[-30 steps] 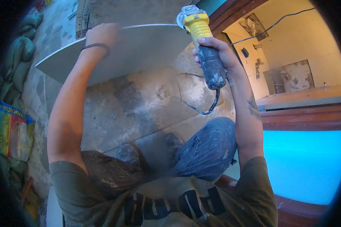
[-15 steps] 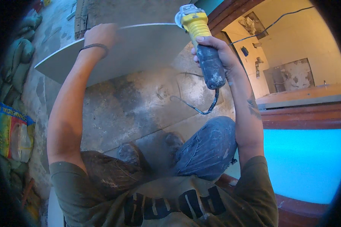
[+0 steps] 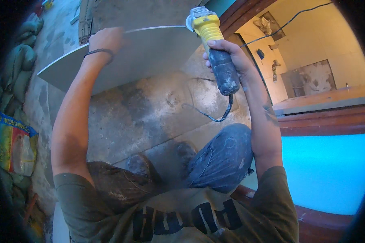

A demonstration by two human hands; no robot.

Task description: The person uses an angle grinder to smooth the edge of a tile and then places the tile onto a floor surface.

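Our right hand (image 3: 227, 56) grips the grinder (image 3: 213, 44), its disc at the tile's (image 3: 150, 52) upper-right edge; left hand (image 3: 106, 39) clamps the top edge.

A printed sack (image 3: 14, 146) lies left beside grey sandbags (image 3: 22, 52).

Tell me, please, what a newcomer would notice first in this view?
Probably the yellow angle grinder, gripped in the right hand at upper centre, its head at the far edge of a large grey tile. The left hand steadies the tile's top edge. A bright turquoise surface glows at lower right.
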